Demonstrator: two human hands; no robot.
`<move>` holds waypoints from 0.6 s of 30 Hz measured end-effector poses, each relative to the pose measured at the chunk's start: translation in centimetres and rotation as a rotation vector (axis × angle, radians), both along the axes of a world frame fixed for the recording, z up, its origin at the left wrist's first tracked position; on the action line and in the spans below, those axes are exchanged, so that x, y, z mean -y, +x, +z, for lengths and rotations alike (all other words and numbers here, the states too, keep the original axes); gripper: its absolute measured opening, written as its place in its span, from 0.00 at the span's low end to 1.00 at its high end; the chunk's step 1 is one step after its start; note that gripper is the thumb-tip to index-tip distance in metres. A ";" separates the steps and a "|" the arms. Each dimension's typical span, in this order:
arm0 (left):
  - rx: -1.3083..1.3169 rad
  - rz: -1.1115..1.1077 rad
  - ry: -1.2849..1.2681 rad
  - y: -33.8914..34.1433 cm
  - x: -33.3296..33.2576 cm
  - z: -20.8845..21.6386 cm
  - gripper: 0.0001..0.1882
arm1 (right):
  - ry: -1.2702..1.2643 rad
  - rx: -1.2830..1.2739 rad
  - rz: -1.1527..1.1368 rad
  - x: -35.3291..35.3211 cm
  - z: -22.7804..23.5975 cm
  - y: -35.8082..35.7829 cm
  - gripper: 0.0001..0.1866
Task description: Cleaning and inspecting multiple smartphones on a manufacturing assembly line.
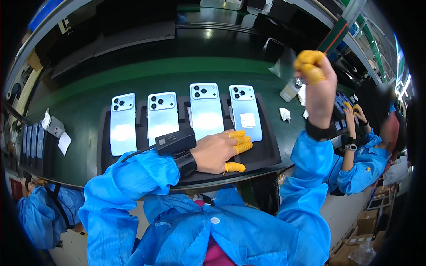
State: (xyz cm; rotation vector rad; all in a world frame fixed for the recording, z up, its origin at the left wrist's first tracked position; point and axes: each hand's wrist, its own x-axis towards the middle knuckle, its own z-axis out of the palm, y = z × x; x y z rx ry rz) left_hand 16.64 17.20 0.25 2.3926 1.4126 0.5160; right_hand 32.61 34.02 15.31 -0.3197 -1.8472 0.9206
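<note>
- Right of tray (pixel 269 144): bottle (pixel 289 92), tissue (pixel 285 114) noted.
- Tray's rightmost phone (pixel 247 117) partly covered by left grip (pixel 215 153), spread wide.
- Right grip (pixel 315 71) blurred, curled narrow; contents cannot be told.

A green workbench (pixel 80 104) stretched before me, carrying a black tray (pixel 271 153) mid-frame, another dark tray (pixel 36 166) at far left, and a crumpled white tissue (pixel 285 114) near a translucent bottle (pixel 289 92) right of centre.

The worktop (pixel 177 71) allows passage beyond the tray (pixel 270 148), while the left hand (pixel 216 153) blocks the near left corner of the tray's rightmost smartphone (pixel 242 106).
</note>
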 end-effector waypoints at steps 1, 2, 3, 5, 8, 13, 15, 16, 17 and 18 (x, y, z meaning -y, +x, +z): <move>0.000 0.003 -0.002 0.1 0.3 0.0 0.36 | 0.273 0.162 -0.076 2.6 -0.2 -2.1 0.09; 0.023 -0.011 0.049 0.4 1.1 0.0 0.36 | 0.622 0.298 -0.056 3.7 -1.7 -4.0 0.14; 0.045 -0.017 0.100 0.7 2.0 0.0 0.36 | 0.685 0.371 0.103 5.8 -3.6 -6.1 0.14; 0.106 -0.081 0.200 1.4 3.9 0.8 0.36 | 0.667 0.668 0.249 8.9 -7.7 -8.1 0.14; 0.175 -0.213 0.263 0.9 7.4 3.1 0.32 | 0.571 0.872 0.313 10.0 -9.9 -7.8 0.15; 0.164 -0.122 0.092 -2.7 11.4 4.2 0.27 | 0.605 0.890 0.290 11.1 -10.5 -8.1 0.14; 0.108 0.008 0.093 -3.8 11.1 3.7 0.27 | 0.454 0.868 0.354 8.5 -10.2 -8.3 0.11; 0.053 0.055 0.098 -4.2 10.6 3.5 0.30 | 0.299 0.930 0.389 7.2 -9.9 -8.5 0.11; -0.034 0.107 0.137 -4.3 10.0 2.8 0.33 | -0.015 0.991 0.386 6.0 -9.5 -8.5 0.10; -0.123 0.170 0.170 -4.1 9.6 2.2 0.37 | -0.329 1.039 0.386 5.2 -9.2 -8.7 0.10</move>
